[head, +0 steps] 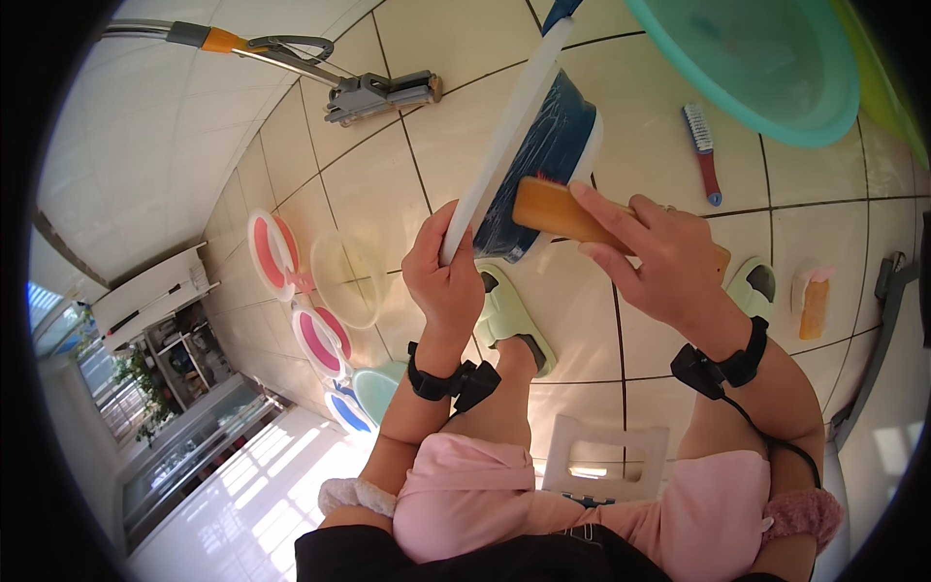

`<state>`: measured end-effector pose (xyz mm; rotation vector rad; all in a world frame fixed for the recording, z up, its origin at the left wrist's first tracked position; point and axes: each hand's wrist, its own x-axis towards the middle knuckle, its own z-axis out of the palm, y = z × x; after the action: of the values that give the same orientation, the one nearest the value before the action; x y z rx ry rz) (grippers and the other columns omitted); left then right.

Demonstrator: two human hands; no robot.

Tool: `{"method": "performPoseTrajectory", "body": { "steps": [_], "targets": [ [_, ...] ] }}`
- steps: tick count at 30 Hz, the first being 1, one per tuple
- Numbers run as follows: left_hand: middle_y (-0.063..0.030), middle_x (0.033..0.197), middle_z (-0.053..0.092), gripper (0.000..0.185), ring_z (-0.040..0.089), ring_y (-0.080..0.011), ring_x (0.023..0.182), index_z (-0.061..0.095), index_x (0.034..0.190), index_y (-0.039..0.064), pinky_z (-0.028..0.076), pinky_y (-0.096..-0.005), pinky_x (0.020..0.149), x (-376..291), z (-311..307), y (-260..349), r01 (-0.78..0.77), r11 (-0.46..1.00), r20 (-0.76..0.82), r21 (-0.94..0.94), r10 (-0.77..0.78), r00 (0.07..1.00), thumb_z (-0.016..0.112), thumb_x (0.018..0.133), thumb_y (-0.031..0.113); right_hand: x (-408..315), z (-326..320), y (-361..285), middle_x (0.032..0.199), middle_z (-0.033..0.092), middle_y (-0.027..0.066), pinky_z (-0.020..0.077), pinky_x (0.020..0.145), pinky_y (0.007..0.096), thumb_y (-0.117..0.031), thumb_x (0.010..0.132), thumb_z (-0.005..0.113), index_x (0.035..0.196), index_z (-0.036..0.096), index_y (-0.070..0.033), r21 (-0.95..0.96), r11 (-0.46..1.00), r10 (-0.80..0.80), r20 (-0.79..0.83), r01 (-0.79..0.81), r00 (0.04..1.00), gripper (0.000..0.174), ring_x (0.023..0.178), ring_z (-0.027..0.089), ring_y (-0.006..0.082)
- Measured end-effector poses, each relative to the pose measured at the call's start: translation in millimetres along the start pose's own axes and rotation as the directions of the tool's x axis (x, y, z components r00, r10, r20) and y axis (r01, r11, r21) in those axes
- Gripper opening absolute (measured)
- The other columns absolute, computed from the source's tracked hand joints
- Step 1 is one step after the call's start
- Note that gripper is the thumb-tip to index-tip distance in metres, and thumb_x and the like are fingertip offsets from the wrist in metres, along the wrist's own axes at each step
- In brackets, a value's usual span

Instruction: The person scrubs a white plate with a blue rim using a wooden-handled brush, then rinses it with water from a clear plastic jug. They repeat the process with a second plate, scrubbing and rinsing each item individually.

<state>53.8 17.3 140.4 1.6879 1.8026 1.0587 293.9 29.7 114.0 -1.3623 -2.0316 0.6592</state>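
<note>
My left hand (445,273) grips the white rim of a collapsible plastic basin (502,138), which is held tilted on its edge above the floor. Whitish streaks, like suds, cover the basin's dark blue side wall. In my right hand (654,251) is a wooden scrubbing brush (564,209); its reddish bristles meet the blue wall, and my fingers lie along its back. The inside of the basin faces away and is hidden. A black strap with a small device sits on each wrist.
A brush with white bristles (702,153) lies on the tiles near a large turquoise basin (836,120). A soap bar (814,309) is at the right, a squeeze mop (385,94) at the upper left. Several collapsible basins (320,342) stand left. A white plastic stool (556,458) is between my legs.
</note>
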Motion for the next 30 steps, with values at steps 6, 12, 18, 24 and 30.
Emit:
{"method": "performPoseTrajectory", "body": {
  "steps": [6, 12, 18, 24, 30],
  "targets": [
    [-0.0048, 0.081, 0.066, 0.024, 0.055, -0.0087, 0.069, 0.069, 0.111, 0.0, 0.042, -0.0212, 0.062, -1.6, -3.5, -0.2, 0.096, 0.995, -0.005, 0.007, -0.096, 0.995, 0.061, 0.09, -0.008, 18.2, -4.8, 9.3, 0.07, 0.053, 0.0026, 0.0443, 0.05, 0.0328, -0.036, 0.089, 0.071, 0.14, 0.06, -0.027, 0.0, 0.997, 0.083, -0.048, -0.084, 0.995, 0.053, 0.054, 0.054, 0.0192],
    [-0.0046, 0.082, 0.067, 0.025, 0.055, -0.0083, 0.069, 0.069, 0.112, 0.0, 0.043, -0.0213, 0.062, -3.4, -3.0, -3.0, 0.051, 0.999, -0.027, -0.002, -0.051, 0.998, 0.06, 0.09, -0.009, -4.4, 9.9, 4.0, 0.068, 0.052, 0.002, 0.0434, 0.05, 0.0336, -0.036, 0.091, 0.069, 0.139, 0.061, -0.026, 0.036, 0.999, 0.027, 0.026, -0.028, 0.999, 0.049, 0.055, 0.055, 0.0193],
    [-0.0042, 0.082, 0.066, 0.023, 0.053, -0.0075, 0.068, 0.069, 0.111, -0.002, 0.042, -0.0205, 0.061, -3.8, -5.1, -6.0, 0.056, 0.998, -0.019, -0.012, -0.057, 0.998, 0.061, 0.091, -0.008, -19.9, 22.2, 20.9, 0.066, 0.051, 0.0023, 0.0446, 0.05, 0.0335, -0.035, 0.091, 0.069, 0.139, 0.061, -0.024, -0.047, 0.996, -0.073, 0.038, 0.075, 0.997, 0.05, 0.054, 0.055, 0.02],
    [-0.0021, 0.078, 0.064, 0.013, 0.05, -0.0066, 0.066, 0.069, 0.107, -0.001, 0.041, -0.0212, 0.06, -4.8, -6.5, -12.1, 0.035, 0.998, -0.063, -0.054, -0.038, 0.997, 0.063, 0.095, -0.001, 21.5, 9.3, 34.8, 0.068, 0.056, 0.0042, 0.0454, 0.053, 0.0329, -0.033, 0.094, 0.069, 0.142, 0.058, -0.023, 0.3, 0.892, 0.382, -0.104, -0.337, 0.918, 0.051, 0.055, 0.055, 0.0211],
    [-0.0011, 0.077, 0.063, 0.007, 0.049, -0.0056, 0.066, 0.069, 0.1, -0.002, 0.039, -0.0215, 0.058, -2.8, -7.9, -17.3, 0.083, 0.995, -0.058, -0.063, -0.086, 0.995, 0.064, 0.095, 0.0, 20.4, -4.2, -10.1, 0.081, 0.066, 0.0102, 0.0464, 0.062, 0.0262, -0.028, 0.097, 0.066, 0.145, 0.056, -0.017, 0.071, 0.994, -0.084, 0.036, 0.081, 0.996, 0.05, 0.061, 0.052, 0.0168]
  ]
}}
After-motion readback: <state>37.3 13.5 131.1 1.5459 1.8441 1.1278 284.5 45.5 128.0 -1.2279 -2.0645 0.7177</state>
